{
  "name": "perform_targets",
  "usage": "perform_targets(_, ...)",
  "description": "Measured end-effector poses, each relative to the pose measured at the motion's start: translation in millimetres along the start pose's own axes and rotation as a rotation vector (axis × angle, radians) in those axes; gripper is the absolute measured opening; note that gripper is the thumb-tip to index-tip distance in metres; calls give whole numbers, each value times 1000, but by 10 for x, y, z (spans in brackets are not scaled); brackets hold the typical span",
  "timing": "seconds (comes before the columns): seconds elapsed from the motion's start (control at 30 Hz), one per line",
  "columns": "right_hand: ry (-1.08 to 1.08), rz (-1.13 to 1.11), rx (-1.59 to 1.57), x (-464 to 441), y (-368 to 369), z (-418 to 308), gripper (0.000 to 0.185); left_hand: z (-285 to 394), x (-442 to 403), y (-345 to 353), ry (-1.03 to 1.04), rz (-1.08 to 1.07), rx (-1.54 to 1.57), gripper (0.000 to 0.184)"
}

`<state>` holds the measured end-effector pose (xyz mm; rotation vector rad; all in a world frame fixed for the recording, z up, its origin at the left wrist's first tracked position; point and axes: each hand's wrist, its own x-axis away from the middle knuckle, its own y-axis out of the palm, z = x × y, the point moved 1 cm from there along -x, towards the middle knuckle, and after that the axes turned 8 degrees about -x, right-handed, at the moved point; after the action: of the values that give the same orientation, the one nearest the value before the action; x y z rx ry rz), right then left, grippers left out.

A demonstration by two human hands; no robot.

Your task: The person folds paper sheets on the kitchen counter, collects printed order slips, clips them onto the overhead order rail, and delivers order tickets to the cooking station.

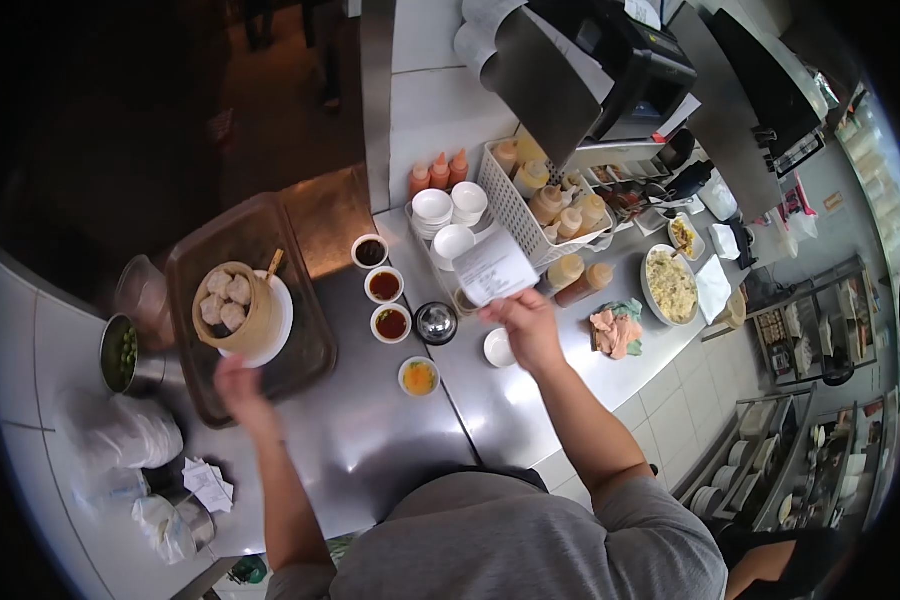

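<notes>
My right hand [528,325] pinches the lower edge of a white printed slip [495,268] above the steel counter. My left hand [247,395], blurred by motion, is near the front edge of a white plate [273,335]; its finger posture is unclear. The plate lies on a brown tray [315,345] with a bamboo steamer [260,318] holding several dumplings [232,302]. Between my hands stand small cups of dark sauce [370,251], reddish sauce [383,286] and yellow-orange sauce [419,377], beside a silver call bell [436,323].
White bowls [432,206] stand behind the slip, near sauce bottles [567,222] in a basket [500,185]. A large bowl of food [670,285] and crumpled cloth [616,329] lie right. A metal pot [120,353] and plastic-wrapped stacks [130,430] stand left. Another person's arm [762,570] shows lower right.
</notes>
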<state>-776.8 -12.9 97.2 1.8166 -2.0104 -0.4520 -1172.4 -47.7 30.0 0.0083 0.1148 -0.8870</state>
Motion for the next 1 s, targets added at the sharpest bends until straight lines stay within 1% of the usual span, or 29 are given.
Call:
perform_targets(0.03, 46, -46, -36, 123, 92, 71, 9, 283, 362, 259, -54, -429, -14, 32)
perform_targets(0.07, 97, -98, -70, 237, 177, 152, 11, 547, 688, 566, -173, -674, 95, 35)
perform_targets(0.13, 166, -196, 1, 422, 278, 332, 13, 790, 1167, 972, -156, -790, 254, 37)
perform_targets(0.17, 224, -229, 48, 517, 362, 343, 14, 1045, 1301, 1103, -245, -764, 524, 37)
perform_targets(0.2, 277, -256, 96, 597, 431, 335, 15, 1009, 1264, 1104, -235, -741, 469, 35)
perform_targets(0.27, 208, -270, 358, 474, 324, 325, 16, 902, 1193, 1190, -207, -711, 374, 36)
perform_targets(0.3, 166, -274, 491, 321, 192, 317, 16, 982, 1184, 1184, -290, -673, 418, 35)
perform_targets(0.33, 55, -209, 516, 35, -87, 385, 17, 1008, 1188, 1173, -304, -682, 438, 35)
perform_targets(0.37, -65, -41, 809, -218, -139, 283, 19, 1016, 1187, 1141, -320, -691, 454, 34)
perform_targets(0.4, -161, 76, 1135, -499, -246, 226, 24, 1015, 1180, 1104, -337, -699, 465, 34)
perform_targets(0.43, -216, 91, 1230, -724, -367, 239, 29, 994, 1185, 1068, -310, -695, 412, 34)
perform_targets(0.5, -199, 71, 1428, -1063, -433, 427, 37, 927, 1230, 1011, -253, -693, 308, 35)
perform_targets(0.53, -193, 67, 1529, -1184, -449, 474, 40, 913, 1257, 969, -275, -681, 284, 35)
perform_targets(0.63, -95, 26, 1781, -1435, -412, 758, 38, 859, 1347, 754, -338, -636, 213, 37)
perform_targets(0.7, -123, -39, 1757, -1586, -477, 885, 32, 820, 1368, 581, -379, -594, 170, 42)
perform_targets(0.73, -132, -70, 1746, -1666, -581, 963, 30, 832, 1362, 525, -368, -563, 170, 46)
perform_targets(0.8, -35, -134, 1659, -1845, -908, 1037, 26, 867, 1392, 413, -352, -509, 175, 54)
perform_targets(0.83, 4, -161, 1619, -1868, -964, 995, 25, 877, 1390, 373, -326, -523, 198, 66)
perform_targets(0.93, 62, -82, 1515, -1681, -1051, 751, 27, 819, 1425, 355, -320, -514, 221, 74)
perform_targets(1.0, -230, -98, 1472, -1468, -954, 648, 28, 826, 1499, 511, -259, -509, 254, 70)
